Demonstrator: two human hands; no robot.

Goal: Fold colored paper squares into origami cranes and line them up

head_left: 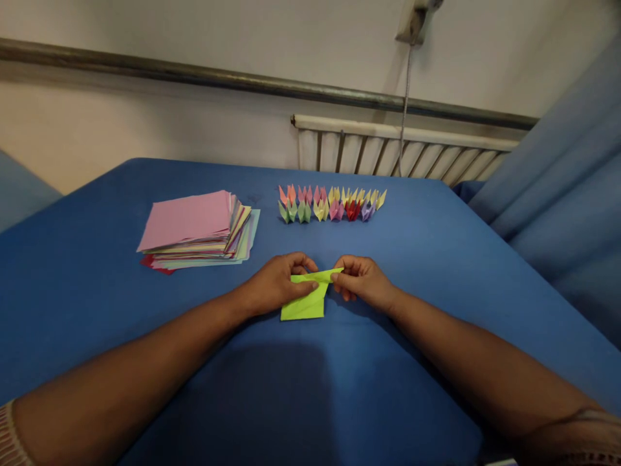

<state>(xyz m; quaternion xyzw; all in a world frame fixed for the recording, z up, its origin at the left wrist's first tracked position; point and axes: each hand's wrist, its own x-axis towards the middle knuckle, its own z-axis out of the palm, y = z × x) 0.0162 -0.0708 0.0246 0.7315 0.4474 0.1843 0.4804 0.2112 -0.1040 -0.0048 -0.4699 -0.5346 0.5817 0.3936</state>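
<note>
A partly folded sheet of lime-green paper [305, 307] is held over the blue table between my two hands. My left hand [279, 282] grips its left side, thumb lying across the front and fingers behind the upper edge. At the upper right, my right hand [361, 283] pinches a narrow folded corner between thumb and fingers. The paper's lower part hangs flat and roughly square, while its top slants up toward the right. Some fingertips of both hands are hidden behind the paper or curled under.
Left of my hands lies a thick stack of coloured paper [189, 223], pink on top. Beyond them stand two rows of small folded paper cranes [336, 210] in several colours. The blue table [417, 239] meets a wall with a rail [233, 79]; a blue curtain [572, 175] hangs at right.
</note>
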